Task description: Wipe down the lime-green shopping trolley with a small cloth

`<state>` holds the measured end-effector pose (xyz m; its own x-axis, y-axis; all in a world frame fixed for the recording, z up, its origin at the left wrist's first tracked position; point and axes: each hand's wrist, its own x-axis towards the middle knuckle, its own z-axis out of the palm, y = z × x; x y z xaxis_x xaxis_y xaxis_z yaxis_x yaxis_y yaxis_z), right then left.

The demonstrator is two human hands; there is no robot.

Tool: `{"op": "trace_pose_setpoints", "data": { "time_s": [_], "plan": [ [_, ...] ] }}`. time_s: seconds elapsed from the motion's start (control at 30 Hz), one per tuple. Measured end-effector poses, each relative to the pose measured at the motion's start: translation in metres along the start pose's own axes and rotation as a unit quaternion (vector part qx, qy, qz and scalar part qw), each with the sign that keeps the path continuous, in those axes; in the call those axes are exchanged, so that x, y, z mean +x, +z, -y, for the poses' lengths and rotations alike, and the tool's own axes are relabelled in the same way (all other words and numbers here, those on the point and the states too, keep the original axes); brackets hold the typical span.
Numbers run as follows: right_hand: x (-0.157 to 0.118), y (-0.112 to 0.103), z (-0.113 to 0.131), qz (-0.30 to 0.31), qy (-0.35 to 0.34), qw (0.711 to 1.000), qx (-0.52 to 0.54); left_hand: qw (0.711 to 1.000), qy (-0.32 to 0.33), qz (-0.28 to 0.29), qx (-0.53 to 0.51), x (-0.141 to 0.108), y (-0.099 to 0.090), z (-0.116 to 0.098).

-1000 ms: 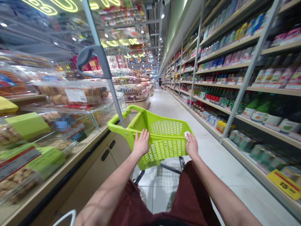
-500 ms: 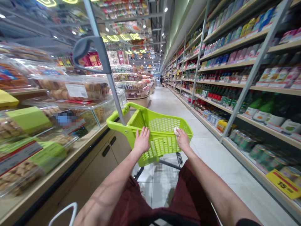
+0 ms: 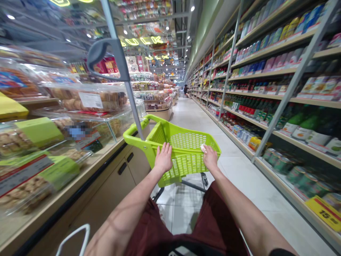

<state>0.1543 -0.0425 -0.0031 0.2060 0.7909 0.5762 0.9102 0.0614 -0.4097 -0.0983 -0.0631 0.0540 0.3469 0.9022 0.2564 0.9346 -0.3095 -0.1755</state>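
Note:
A lime-green shopping cart basket [image 3: 186,161] with perforated walls stands sideways in front of me. My left hand [image 3: 163,159] rests on its near rim, fingers spread and holding nothing. At the right end of the same rim, my right hand [image 3: 210,158] is closed on a crumpled white wipe [image 3: 203,148], which shows at the fingertips. The cart's green handle [image 3: 133,134] is at its left end, beside a grey pole [image 3: 135,110] with a grey loop grip [image 3: 108,60].
Bakery boxes [image 3: 87,97] fill the counter [image 3: 106,161] close on the left. Shelves [image 3: 266,96] of bottles and cans line the right. A person [image 3: 185,90] is low by the shelves far down the aisle. A white curved bar [image 3: 74,238] is at lower left.
The whole scene has shifted slightly right in view. Both hands keep nearly the same places on the cart's rim. The far person shows more clearly.

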Motion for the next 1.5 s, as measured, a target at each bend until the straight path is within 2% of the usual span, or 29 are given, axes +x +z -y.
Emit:
{"op": "trace_pose_setpoints", "data": {
  "time_s": [0.17,0.27,0.5,0.63,0.73,0.87,0.93,1.0,1.2,1.27,1.33,1.5],
  "plan": [
    [-0.010,0.013,0.050,0.045,-0.104,0.993,0.025,1.000,-0.002,0.006,0.002,-0.001,-0.002,-0.001],
    [-0.014,0.014,0.066,0.055,-0.112,0.992,0.006,1.000,-0.001,0.006,0.004,-0.002,-0.004,0.000],
    [-0.006,0.007,0.056,0.055,-0.043,0.998,0.002,1.000,-0.002,0.008,-0.001,-0.002,-0.004,-0.001],
    [-0.006,0.017,0.055,0.031,-0.083,0.996,0.011,1.000,-0.002,0.004,-0.007,-0.002,-0.003,0.000],
    [-0.007,0.021,0.044,0.016,-0.111,0.994,0.019,1.000,0.003,0.004,-0.006,-0.003,-0.003,0.002],
    [-0.004,0.014,0.022,-0.013,-0.044,0.999,0.015,1.000,0.006,0.003,-0.009,-0.004,-0.004,0.001],
    [-0.003,0.012,0.021,-0.015,-0.015,1.000,0.012,1.000,0.000,0.004,-0.010,-0.004,-0.005,0.000],
    [-0.005,0.014,0.031,0.001,-0.026,0.999,0.021,1.000,-0.009,0.006,-0.010,-0.004,-0.005,-0.002],
    [-0.014,0.031,0.092,0.039,-0.122,0.990,0.065,1.000,-0.004,0.003,0.000,-0.004,-0.004,-0.002],
    [-0.013,0.032,0.098,0.041,-0.137,0.987,0.071,1.000,0.000,-0.001,0.001,-0.003,-0.004,0.000],
    [-0.011,0.029,0.092,0.042,-0.137,0.987,0.069,1.000,-0.004,-0.007,-0.001,-0.004,-0.005,0.003],
    [-0.005,0.018,0.054,0.017,-0.089,0.995,0.048,0.997,-0.061,-0.041,-0.002,-0.006,-0.009,0.012]
  ]
}}
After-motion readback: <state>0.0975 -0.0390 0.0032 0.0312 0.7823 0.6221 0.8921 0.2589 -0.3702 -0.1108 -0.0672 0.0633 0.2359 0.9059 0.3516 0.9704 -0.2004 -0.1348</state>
